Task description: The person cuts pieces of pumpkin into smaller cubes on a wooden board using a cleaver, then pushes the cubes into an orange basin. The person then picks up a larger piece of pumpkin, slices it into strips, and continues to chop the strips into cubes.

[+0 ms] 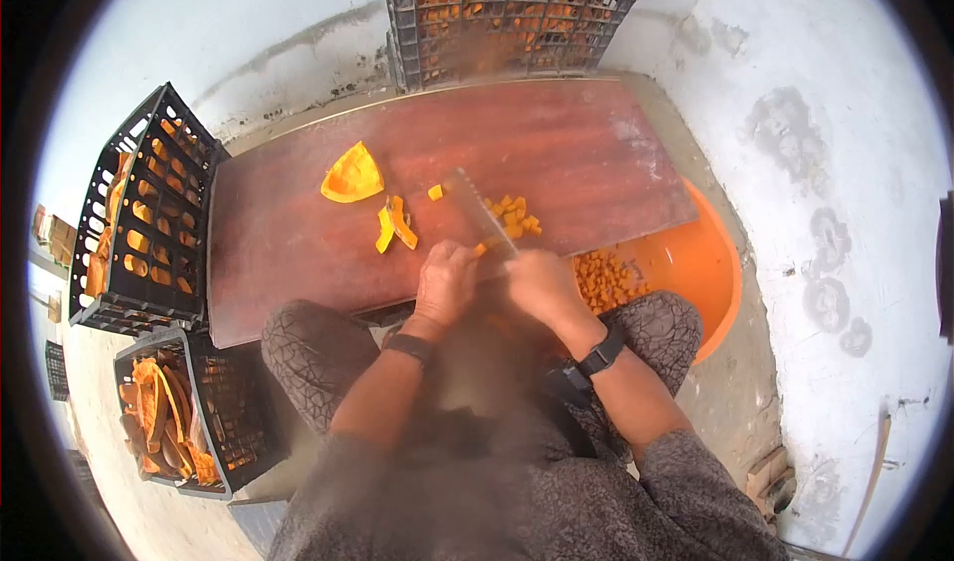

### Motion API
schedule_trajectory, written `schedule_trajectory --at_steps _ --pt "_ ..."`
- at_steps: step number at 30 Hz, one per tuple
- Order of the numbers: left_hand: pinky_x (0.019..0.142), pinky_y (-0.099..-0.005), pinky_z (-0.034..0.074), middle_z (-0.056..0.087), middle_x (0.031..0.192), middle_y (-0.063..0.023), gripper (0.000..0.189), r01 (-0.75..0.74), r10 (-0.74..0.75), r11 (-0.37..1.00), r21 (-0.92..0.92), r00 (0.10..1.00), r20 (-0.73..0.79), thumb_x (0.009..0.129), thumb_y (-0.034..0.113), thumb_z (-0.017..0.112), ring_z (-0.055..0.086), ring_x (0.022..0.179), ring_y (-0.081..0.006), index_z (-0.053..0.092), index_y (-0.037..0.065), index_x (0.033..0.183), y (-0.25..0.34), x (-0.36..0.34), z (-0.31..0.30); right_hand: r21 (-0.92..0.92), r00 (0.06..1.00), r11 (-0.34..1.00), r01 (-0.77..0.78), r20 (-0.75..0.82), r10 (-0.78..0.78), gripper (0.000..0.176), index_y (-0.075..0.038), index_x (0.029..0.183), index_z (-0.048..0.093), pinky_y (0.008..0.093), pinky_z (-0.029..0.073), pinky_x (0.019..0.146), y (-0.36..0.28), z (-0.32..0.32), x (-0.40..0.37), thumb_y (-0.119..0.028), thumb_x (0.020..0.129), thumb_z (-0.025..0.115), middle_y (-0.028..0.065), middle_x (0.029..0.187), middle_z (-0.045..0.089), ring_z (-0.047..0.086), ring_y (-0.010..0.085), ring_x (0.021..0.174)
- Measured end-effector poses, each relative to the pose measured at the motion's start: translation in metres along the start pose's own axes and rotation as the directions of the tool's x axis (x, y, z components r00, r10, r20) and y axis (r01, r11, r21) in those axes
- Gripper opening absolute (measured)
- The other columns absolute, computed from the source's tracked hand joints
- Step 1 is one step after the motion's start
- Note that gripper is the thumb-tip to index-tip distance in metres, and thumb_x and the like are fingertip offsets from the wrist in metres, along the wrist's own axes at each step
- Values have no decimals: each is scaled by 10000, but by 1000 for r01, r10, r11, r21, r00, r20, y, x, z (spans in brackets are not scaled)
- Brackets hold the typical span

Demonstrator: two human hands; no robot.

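My right hand is closed round the handle of a knife, its blade angled up and left over the red-brown board. Under the fingers of my left hand, a small piece of pumpkin shows beside the blade. Cut pumpkin cubes lie heaped just right of the knife, and one loose cube sits to its left. Farther left are curved pumpkin strips and a large pumpkin chunk. My left fingertips are partly hidden.
An orange tub holding many diced pieces stands under the board's right end. Black crates of pumpkin stand at the left, lower left and behind the board. A white wall rises on the right.
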State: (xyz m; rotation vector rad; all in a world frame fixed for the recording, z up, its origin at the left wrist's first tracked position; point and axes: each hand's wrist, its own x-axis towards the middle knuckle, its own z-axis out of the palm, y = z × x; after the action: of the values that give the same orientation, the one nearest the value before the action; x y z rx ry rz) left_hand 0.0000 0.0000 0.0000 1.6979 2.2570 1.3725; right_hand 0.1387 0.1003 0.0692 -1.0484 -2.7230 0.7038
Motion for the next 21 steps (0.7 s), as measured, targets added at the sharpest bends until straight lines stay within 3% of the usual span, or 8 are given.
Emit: schedule_trajectory --at_steps 2,5,12,15,17,21 --pt "749 -416 515 614 873 -153 152 -64 66 997 33 996 -53 773 0 644 605 851 -347 626 40 918 -6 2 1 154 998 988 -16 -53 25 229 13 773 658 510 467 679 5 1 3 -183 866 587 254 755 633 624 432 754" --pt "741 -425 510 610 864 -153 143 -36 37 999 20 997 -74 774 -4 640 600 843 -356 613 35 909 4 3 12 53 998 999 -14 -52 17 221 14 762 656 504 467 655 0 -26 -10 -172 859 587 264 734 623 622 433 733" --pt "764 -446 496 593 886 -160 184 -23 24 1000 12 998 -62 768 -5 627 583 857 -378 586 38 942 9 6 7 51 994 998 25 -108 -20 231 14 740 659 491 474 626 -12 -39 -28 -178 853 599 258 689 617 623 423 676" --pt "769 -449 489 585 898 -164 204 -46 47 999 24 997 -67 766 2 621 575 871 -378 574 40 961 5 7 8 -7 996 999 50 -69 -51 242 16 730 662 491 477 618 -13 -43 -34 -185 853 607 254 683 619 629 415 664" --pt "766 -449 487 582 901 -164 213 -38 40 999 36 998 -46 764 5 613 570 873 -379 565 42 968 5 6 7 -11 999 1000 7 53 -6 283 18 840 667 507 493 686 -13 -44 -36 -242 894 569 259 738 632 626 448 746" --pt "763 -465 474 561 900 -183 230 -41 41 999 35 999 -21 743 4 589 554 878 -382 572 34 970 4 5 11 -12 996 1000 -11 85 12 289 27 834 660 506 493 683 -16 -48 -39 -240 894 568 259 731 631 626 448 745"
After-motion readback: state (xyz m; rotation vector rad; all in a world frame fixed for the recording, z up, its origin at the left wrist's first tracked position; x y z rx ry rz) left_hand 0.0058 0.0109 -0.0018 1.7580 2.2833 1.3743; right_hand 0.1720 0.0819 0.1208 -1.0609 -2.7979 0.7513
